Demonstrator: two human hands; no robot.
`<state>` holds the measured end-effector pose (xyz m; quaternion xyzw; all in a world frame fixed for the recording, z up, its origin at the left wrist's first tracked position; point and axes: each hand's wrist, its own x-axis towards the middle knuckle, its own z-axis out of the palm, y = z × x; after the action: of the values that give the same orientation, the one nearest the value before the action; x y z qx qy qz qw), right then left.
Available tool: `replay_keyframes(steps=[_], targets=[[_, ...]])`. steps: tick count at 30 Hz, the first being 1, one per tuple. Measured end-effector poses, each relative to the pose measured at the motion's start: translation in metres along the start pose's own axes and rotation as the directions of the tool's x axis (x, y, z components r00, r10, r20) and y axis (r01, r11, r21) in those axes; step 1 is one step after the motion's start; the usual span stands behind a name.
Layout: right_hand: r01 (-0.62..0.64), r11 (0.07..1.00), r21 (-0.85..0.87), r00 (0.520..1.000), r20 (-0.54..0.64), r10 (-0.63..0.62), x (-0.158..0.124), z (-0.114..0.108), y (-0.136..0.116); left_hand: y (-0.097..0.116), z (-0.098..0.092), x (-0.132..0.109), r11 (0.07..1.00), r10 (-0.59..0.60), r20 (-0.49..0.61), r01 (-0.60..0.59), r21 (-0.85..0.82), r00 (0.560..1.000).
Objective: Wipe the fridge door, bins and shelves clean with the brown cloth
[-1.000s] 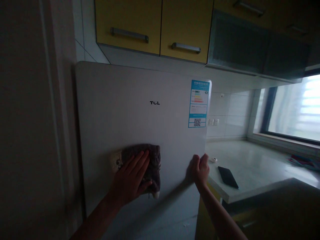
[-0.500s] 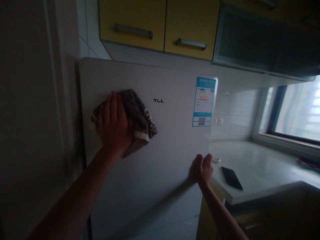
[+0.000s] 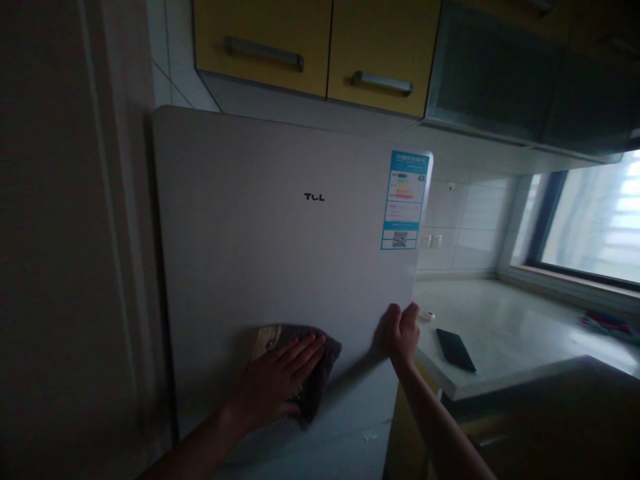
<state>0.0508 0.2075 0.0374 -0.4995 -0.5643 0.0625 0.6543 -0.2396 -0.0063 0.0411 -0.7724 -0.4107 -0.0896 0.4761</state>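
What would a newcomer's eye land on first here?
Likely the large TCL refrigerator door filling the middle, with a blue-and-white energy label at its upper right. Next, lower down, the left grip lies flat over a dark cloth against the door, while the right grip is curled at the door's right edge.

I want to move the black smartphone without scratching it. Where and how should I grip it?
Probably by both long edges, around the middle, coming from above: the black smartphone lies flat on the countertop, slim, with no visible gap beneath, and nothing touches those edges. The right hand is nearer, but grips the refrigerator door.
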Motion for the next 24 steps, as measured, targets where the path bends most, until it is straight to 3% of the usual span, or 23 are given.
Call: replay_keyframes(steps=[5, 8, 10, 13, 16, 18, 20, 21, 24], targets=[[0.006, 0.999, 0.051, 1.000, 0.024, -0.007, 0.000, -0.005, -0.007, -0.001, 0.008, -0.014, 0.999, -0.042, -0.026, 0.041, -0.030, 0.999], [0.022, 0.996, 0.083, 0.999, 0.026, -0.025, 0.000, -0.005, -0.006, -0.027, -0.001, -0.005, 0.997, -0.077, -0.095, 0.076, -0.015, 0.993], [0.022, 0.996, 0.088, 0.999, 0.024, -0.024, 0.000, -0.004, -0.004, -0.064, -0.022, 0.009, 0.989, -0.151, -0.118, 0.150, -0.018, 0.982], [0.006, 0.997, 0.075, 1.000, 0.002, -0.006, -0.001, -0.001, -0.002, -0.148, -0.079, 0.048, 0.961, -0.272, -0.212, 0.278, -0.002, 0.939], [0.010, 0.997, 0.071, 1.000, -0.019, -0.009, -0.002, 0.001, -0.003, -0.234, -0.144, 0.095, 0.893, -0.436, -0.343, 0.448, -0.047, 0.832], [0.012, 0.998, 0.070, 1.000, -0.023, -0.010, -0.003, 0.000, -0.003, -0.270, -0.172, 0.119, 0.855, -0.502, -0.365, 0.514, -0.071, 0.784], [0.004, 0.998, 0.065, 1.000, -0.023, -0.003, -0.004, 0.000, -0.003, -0.278, -0.180, 0.131, 0.841, -0.517, -0.390, 0.538, -0.064, 0.762], [-0.002, 0.998, 0.065, 1.000, -0.024, 0.003, -0.004, -0.001, -0.003, -0.272, -0.176, 0.132, 0.851, -0.497, -0.394, 0.524, -0.045, 0.773], [-0.016, 0.996, 0.087, 0.999, -0.031, 0.019, -0.004, -0.001, -0.003, -0.224, -0.140, 0.117, 0.933, -0.334, -0.329, 0.359, 0.018, 0.883]])
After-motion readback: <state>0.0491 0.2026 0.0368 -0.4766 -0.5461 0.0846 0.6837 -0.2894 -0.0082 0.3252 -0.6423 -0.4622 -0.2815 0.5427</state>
